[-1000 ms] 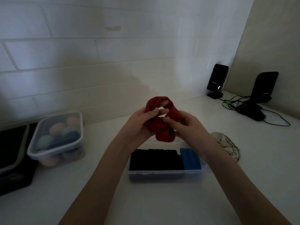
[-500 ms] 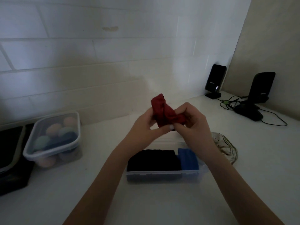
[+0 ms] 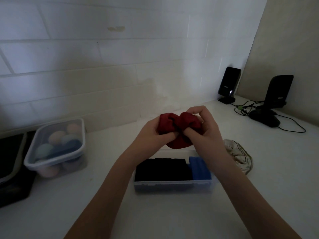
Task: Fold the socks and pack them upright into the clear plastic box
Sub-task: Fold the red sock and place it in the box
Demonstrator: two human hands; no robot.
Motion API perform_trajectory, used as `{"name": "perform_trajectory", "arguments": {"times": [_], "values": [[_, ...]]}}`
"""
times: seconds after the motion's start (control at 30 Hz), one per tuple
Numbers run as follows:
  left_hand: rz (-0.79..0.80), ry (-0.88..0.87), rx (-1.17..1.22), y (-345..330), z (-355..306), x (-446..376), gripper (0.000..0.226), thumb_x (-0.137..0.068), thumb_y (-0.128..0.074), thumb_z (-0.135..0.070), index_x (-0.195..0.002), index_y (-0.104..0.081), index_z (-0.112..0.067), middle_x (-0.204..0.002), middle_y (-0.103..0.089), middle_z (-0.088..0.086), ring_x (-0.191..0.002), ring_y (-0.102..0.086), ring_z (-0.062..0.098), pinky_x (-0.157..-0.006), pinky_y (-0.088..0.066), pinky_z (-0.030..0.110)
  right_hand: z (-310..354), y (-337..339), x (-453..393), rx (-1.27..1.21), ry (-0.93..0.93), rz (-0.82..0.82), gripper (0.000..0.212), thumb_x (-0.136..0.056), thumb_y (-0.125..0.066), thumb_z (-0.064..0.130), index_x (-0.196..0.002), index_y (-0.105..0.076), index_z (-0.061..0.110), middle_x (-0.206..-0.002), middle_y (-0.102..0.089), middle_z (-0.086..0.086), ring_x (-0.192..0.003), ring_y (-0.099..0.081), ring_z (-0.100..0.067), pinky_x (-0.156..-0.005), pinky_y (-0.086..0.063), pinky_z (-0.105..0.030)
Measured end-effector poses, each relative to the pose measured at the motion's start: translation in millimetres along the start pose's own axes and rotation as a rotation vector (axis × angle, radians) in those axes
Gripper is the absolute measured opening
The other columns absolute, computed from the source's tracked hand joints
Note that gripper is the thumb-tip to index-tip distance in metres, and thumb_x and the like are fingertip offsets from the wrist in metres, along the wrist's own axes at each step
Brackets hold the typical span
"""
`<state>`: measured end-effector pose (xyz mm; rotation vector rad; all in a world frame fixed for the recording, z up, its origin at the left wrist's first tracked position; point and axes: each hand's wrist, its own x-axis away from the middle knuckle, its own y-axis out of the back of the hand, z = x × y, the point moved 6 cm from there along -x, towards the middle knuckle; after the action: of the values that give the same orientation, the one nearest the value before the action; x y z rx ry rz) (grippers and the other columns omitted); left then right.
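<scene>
Both hands hold a bunched red sock [image 3: 177, 131] in the air above the far end of the clear plastic box [image 3: 172, 186]. My left hand [image 3: 151, 137] grips its left half, my right hand [image 3: 205, 128] grips its right half, thumbs pressed into the middle. The box stands on the white counter in front of me. Inside it, black folded socks [image 3: 163, 169] fill the left and middle, and a blue folded sock [image 3: 200, 168] stands at the right end. A pale patterned sock [image 3: 240, 156] lies bunched on the counter right of the box.
A lidded clear container [image 3: 57, 147] of pastel balls stands at the left, next to a dark flat object [image 3: 12, 166] at the left edge. Two black speakers [image 3: 228, 84] [image 3: 278, 91], a black mouse [image 3: 265, 117] and cables sit at the back right. A tiled wall rises behind.
The red sock has gone from a tall twisted bundle to a wider, flatter bunch. Both hands have dropped slightly and turned, spreading the fabric sideways.
</scene>
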<state>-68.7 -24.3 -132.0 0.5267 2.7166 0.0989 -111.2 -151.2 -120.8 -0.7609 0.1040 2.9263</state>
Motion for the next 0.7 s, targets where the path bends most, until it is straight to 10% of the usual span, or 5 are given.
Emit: {"name": "perform_trajectory", "arguments": {"times": [0.13, 0.37, 0.7], "values": [[0.072, 0.063, -0.117, -3.0, 3.9, 2.7, 0.03, -0.076, -0.065, 0.0, -0.088, -0.061, -0.027, -0.082, -0.066, -0.004, -0.076, -0.063, 0.005, -0.073, -0.052, 0.016, -3.6, 0.9, 1.4, 0.067, -0.063, 0.005, 0.049, -0.074, -0.051, -0.014, -0.104, -0.053, 0.024, -0.093, -0.057, 0.006, -0.069, -0.059, 0.001, -0.061, -0.053, -0.02], [0.238, 0.124, -0.145, -6.5, 2.8, 10.0, 0.029, -0.073, -0.062, -0.002, -0.095, -0.061, -0.02, -0.08, -0.063, -0.002, -0.07, -0.058, 0.006, -0.067, -0.05, 0.017, -2.8, -2.8, 6.0, 0.034, -0.032, 0.192, 0.054, -0.074, -0.059, -0.011, -0.116, -0.054, 0.023, -0.105, -0.064, -0.004, -0.093, -0.062, -0.029, -0.085, -0.054, -0.039], [0.033, 0.067, -0.015, 37.4, -12.8, 36.7, 0.047, -0.073, -0.069, 0.01, -0.1, -0.054, -0.025, -0.11, -0.06, 0.004, -0.084, -0.072, 0.022, -0.073, -0.056, 0.027, -3.3, -13.6, 8.6, 0.03, -0.106, 0.223, 0.027, -0.081, -0.062, -0.006, -0.087, -0.06, 0.02, -0.092, -0.06, 0.006, -0.075, -0.064, -0.011, -0.065, -0.055, -0.027]]}}
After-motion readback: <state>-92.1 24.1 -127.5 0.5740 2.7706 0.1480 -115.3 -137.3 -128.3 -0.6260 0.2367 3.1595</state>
